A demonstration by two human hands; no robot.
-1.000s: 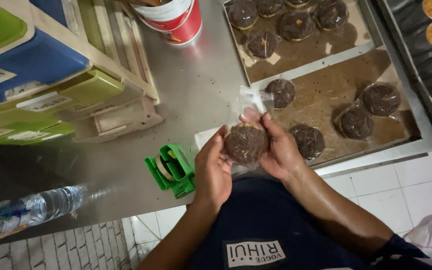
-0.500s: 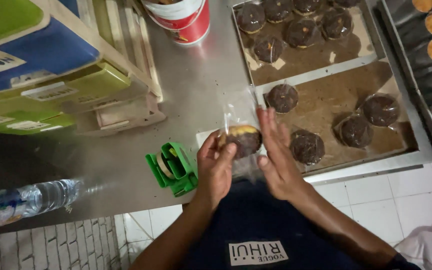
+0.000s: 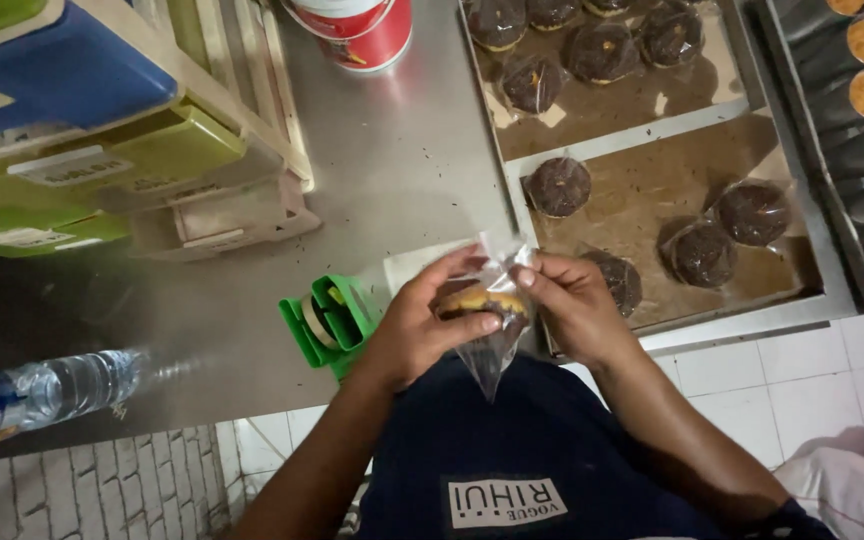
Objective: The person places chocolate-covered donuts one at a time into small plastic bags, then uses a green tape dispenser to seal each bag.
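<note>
Bagged doughnut [image 3: 480, 301] gripped between left hand [image 3: 420, 330], right hand [image 3: 577, 305].

- A second ago I saw the doughnut [image 3: 479, 300] face-on, its chocolate top toward the camera; now it is turned on edge, golden side showing.
- The clear bag [image 3: 495, 335] now hangs in a point below the hands.
- The left hand [image 3: 422, 325] now curls its fingers over the doughnut.
- The right hand [image 3: 577, 305], half a second ago flat and open, now pinches the bag's top.
</note>
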